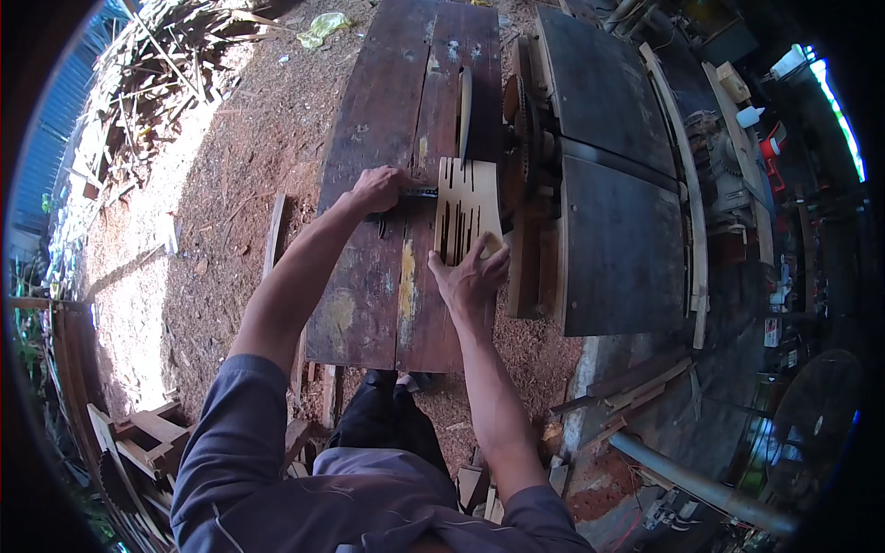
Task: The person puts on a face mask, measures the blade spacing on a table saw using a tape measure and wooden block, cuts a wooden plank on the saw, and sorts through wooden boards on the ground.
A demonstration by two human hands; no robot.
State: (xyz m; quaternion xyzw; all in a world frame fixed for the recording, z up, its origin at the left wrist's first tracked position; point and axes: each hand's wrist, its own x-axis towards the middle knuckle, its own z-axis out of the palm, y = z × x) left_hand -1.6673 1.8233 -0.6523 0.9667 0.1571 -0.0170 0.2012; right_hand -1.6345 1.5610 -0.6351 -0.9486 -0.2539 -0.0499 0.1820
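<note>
A pale wooden piece [468, 203] with several long dark lines, perhaps slots, rests on the reddish-brown plank table [355, 276]. My right hand [472, 276] grips its near end, thumb at the left edge and fingers over the top. My left hand [376, 190] is closed around a narrow dark strip with light marks [421, 192]. The strip's far end reaches the wooden piece's left edge; the part inside my fist is hidden. A small dark object, too unclear to name, shows just below that fist. Beyond the wooden piece lies a slim curved wooden strip [465, 111].
To the right of the table stands a toothed round blade or wheel [524, 138], close to the wooden piece. Large dark panels [622, 244] lie further right. Sawdust covers the ground [249, 175], with scrap wood [147, 433] at lower left and a metal pipe [701, 484] at lower right.
</note>
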